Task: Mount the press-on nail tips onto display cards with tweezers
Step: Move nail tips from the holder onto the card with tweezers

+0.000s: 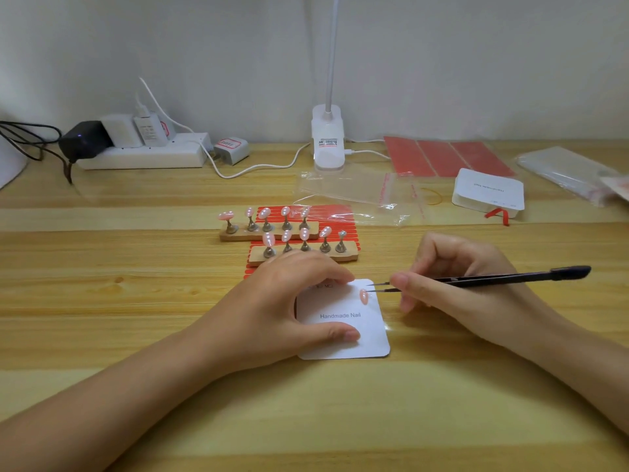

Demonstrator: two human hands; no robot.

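A white display card point(360, 332) printed "Handmade Nail" lies on the wooden table in front of me. My left hand point(282, 308) holds it between fingertips at its far edge and thumb on its near part. One pink nail tip point(364, 296) lies on the card's far right corner. My right hand point(456, 277) grips black tweezers point(476, 279), whose slightly parted tips sit right beside that nail tip. Behind the card, two wooden holders point(326, 257) carry several pink nail tips point(285, 212) on metal stands.
Red adhesive sheets point(333, 212) lie under the holders, more red sheets point(442, 158) at the back right. Clear plastic bags point(350, 192), a stack of white cards point(488, 192), a clip lamp base point(327, 141) and a power strip point(143, 155) with chargers line the back.
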